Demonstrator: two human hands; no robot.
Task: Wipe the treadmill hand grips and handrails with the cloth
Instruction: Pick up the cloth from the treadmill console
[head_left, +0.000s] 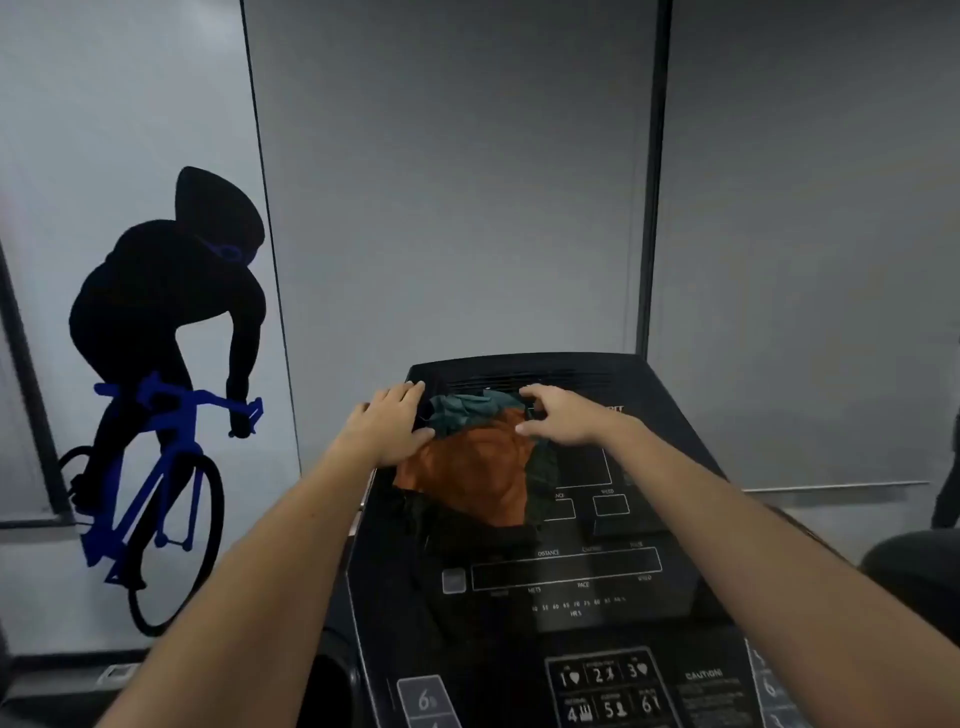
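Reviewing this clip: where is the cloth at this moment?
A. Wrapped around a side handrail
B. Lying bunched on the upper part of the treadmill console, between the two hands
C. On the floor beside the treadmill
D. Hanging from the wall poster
B: the orange and teal cloth lies crumpled on the console, with the left hand and right hand at its edges.

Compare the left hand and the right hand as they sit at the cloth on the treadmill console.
The left hand lies flat, palm down, fingers fairly straight over the cloth's left edge and the treadmill console's top corner; the right hand is arched, fingers curled toward the teal part. The left covers orange and teal fabric; the right reaches only the top right. Both are bare and at the cloth; neither shows a closed grip.
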